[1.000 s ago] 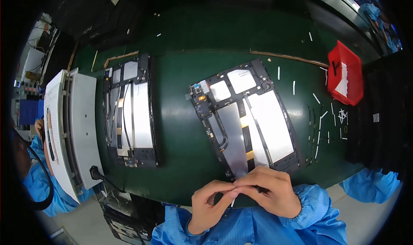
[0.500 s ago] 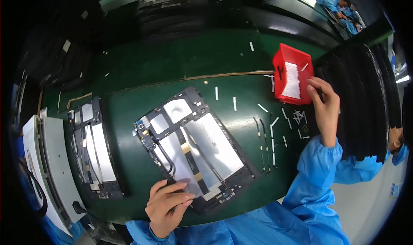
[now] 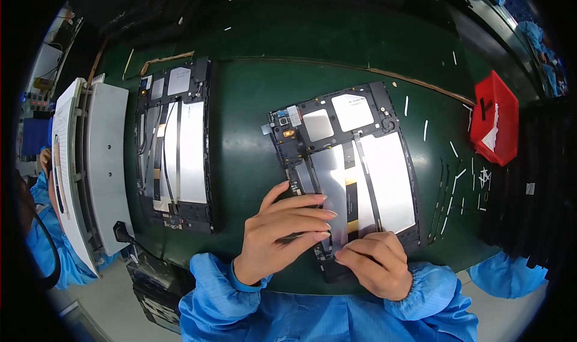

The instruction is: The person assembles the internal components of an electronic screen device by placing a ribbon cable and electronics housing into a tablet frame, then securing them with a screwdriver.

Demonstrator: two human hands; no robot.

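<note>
An opened tablet [image 3: 390, 174], its black frame, silver battery panels and flat cables bare, lies slightly turned on the green table in front of me. Over its lower left part my left hand [image 3: 279, 228] is spread, fingers stretched across the cable side; whether they press on it is hard to see. My right hand [image 3: 378, 264] is closed in a pinch at the tablet's lower edge, fingertips close to the left ones. Whatever is between those fingers, if anything, is hidden. A second opened tablet [image 3: 192, 143] lies to the left.
At the far right stands a red bin [image 3: 505, 125] with white strips inside. Loose white strips [image 3: 454, 149] and thin black cables [image 3: 445, 189] lie near it. A grey-white metal box [image 3: 111, 167] stands at the left edge; black stacked material [image 3: 529, 204] borders the right.
My right hand has come from beside the red bin to the tablet's lower edge and closed in a pinch. My left hand's fingers now stretch over the tablet. The view has swung left.
</note>
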